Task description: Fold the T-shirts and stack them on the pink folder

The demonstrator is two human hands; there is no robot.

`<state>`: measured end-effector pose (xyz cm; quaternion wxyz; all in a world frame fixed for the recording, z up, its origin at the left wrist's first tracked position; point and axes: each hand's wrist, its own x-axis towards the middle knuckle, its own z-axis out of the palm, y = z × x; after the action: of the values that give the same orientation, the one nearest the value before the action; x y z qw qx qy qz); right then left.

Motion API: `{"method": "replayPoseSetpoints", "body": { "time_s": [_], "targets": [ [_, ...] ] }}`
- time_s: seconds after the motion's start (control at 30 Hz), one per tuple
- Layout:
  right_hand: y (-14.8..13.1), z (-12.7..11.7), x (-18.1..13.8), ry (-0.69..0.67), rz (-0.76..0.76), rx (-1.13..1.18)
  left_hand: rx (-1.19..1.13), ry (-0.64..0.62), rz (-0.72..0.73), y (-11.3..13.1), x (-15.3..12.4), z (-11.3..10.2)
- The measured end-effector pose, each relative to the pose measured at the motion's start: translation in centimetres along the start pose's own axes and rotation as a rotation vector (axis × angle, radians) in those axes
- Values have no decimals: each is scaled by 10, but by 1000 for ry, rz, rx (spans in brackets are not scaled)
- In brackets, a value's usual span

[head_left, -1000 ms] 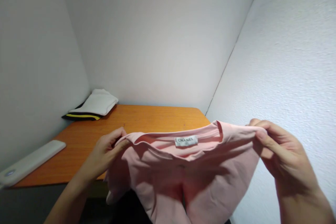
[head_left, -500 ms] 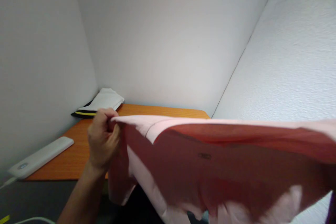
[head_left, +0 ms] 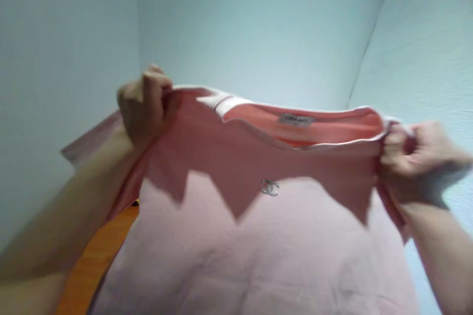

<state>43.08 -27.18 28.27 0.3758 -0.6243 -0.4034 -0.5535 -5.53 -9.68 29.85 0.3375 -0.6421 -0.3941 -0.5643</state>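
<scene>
Holding the pink shirt [head_left: 258, 236] up in front of you, you have it spread wide by its shoulders, with the neckline at the top and the body hanging down toward you. The neck label [head_left: 295, 119] shows inside the collar, and a small silver logo [head_left: 269, 187] sits on the chest just below the neckline.

A second ago you had the same garment low over the table, gathered and slack between your hands; half a second ago it was billowing out flat. Now it is raised and pulled taut, so it reads as a shake-out that has opened the shirt to full width, front facing you.

Your left hand [head_left: 146, 106] is closed into a fist on the left shoulder seam, cloth bunched inside the curled fingers, with a sleeve [head_left: 90, 139] trailing out past your wrist. Your right hand [head_left: 414, 157] is likewise clenched on the right shoulder, though it is blurred, so the exact hold of each finger cannot be made out. The shirt stretches straight between the two fists.

Beyond the cloth, only a sliver of the orange table [head_left: 94, 261] shows at lower left, under your left forearm. Pale walls [head_left: 258, 19] fill the rest, meeting in a corner at right.
</scene>
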Motion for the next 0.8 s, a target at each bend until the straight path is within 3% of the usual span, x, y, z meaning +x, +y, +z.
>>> {"method": "replayPoseSetpoints", "body": {
  "time_s": [0.03,0.07,0.13,0.2,0.27,0.43,0.53,0.63,0.8],
  "targets": [
    [-19,29,9,-6,12,-25,19,-197,-4,-9,12,28],
    [-41,60,15,-82,8,-25,22,-303,11,-15,21,56],
    [-83,121,11,-393,-17,19,12,-469,60,-18,27,110],
    [-117,170,-14,-749,-38,82,2,-615,91,-12,7,153],
    [-138,202,-57,-872,-24,92,8,-747,83,-1,-36,181],
    [-140,226,-179,-1181,-20,96,72,-1103,-82,5,-174,203],
    [-126,232,-231,-1344,-17,80,107,-1257,-190,-4,-233,209],
    [-116,241,-260,-1429,-24,66,126,-1346,-263,-13,-263,218],
    [-106,264,-279,-1449,-7,34,123,-1382,-296,-23,-271,234]
  ]
}}
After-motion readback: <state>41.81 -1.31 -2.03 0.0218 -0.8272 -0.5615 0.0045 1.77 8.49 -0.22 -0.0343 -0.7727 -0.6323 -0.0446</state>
